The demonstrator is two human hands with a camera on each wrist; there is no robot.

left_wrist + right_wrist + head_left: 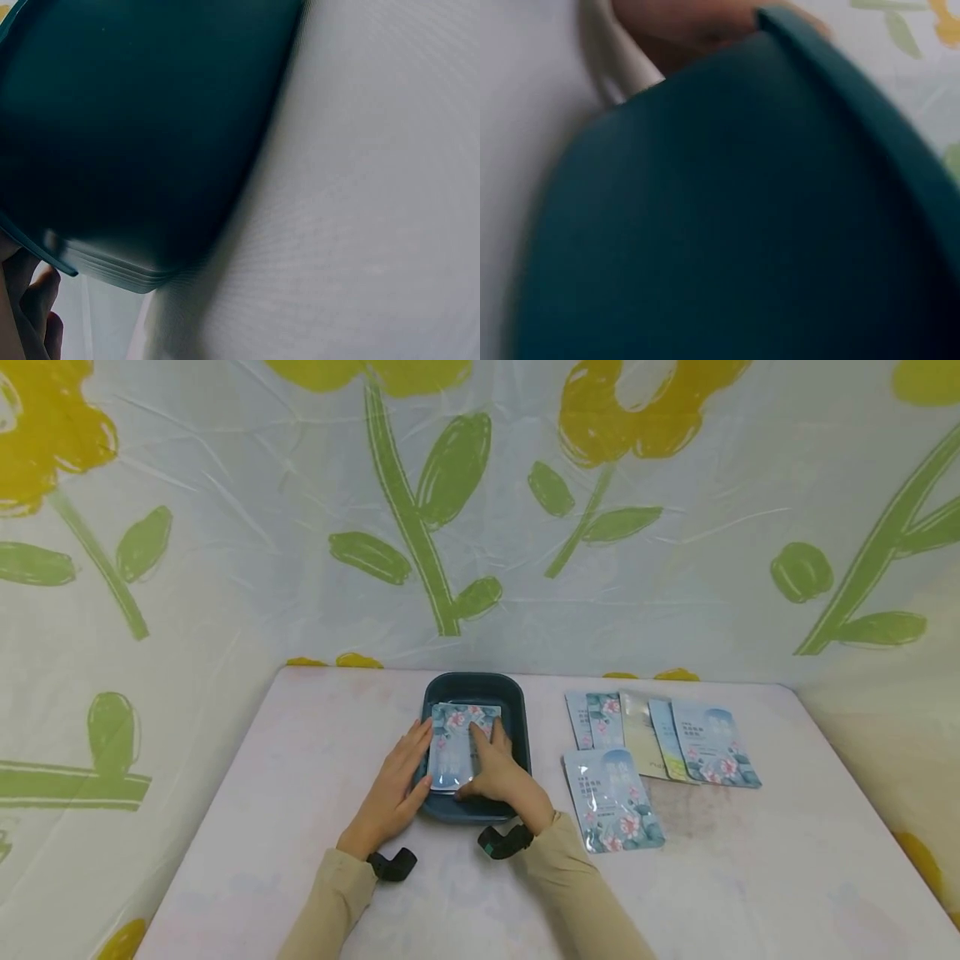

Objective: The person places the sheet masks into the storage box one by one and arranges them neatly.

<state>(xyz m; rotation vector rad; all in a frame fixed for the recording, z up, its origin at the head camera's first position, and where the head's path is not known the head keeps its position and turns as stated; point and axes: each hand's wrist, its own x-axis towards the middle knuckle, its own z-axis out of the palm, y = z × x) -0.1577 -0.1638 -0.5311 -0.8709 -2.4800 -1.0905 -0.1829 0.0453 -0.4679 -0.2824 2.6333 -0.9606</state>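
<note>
One dark teal tray (520, 727) stands on the pale table (315, 793), about midway between its left and right edges and nearer the far edge. Inside it lies a stack of floral sachets (453, 743); how many are stacked cannot be told, only the top one shows.

The left hand (393, 789) lies against the tray's left rim, fingers straight and together, their tips touching the left edge of the stack. The right hand (498, 772) rests on top of the stack, palm down, fingers stretched flat over the top sachet and the thumb at its near edge; it presses rather than pinches. So the stack sits between the two hands, under the right one. The wrist views show only the tray's dark wall close up, blurred.

Further right, towards the table's right edge, lie six loose sachets: a fanned row of five (660, 735), overlapping one another, and a single sachet (613, 800) just nearer, its top corner touching the row.
</note>
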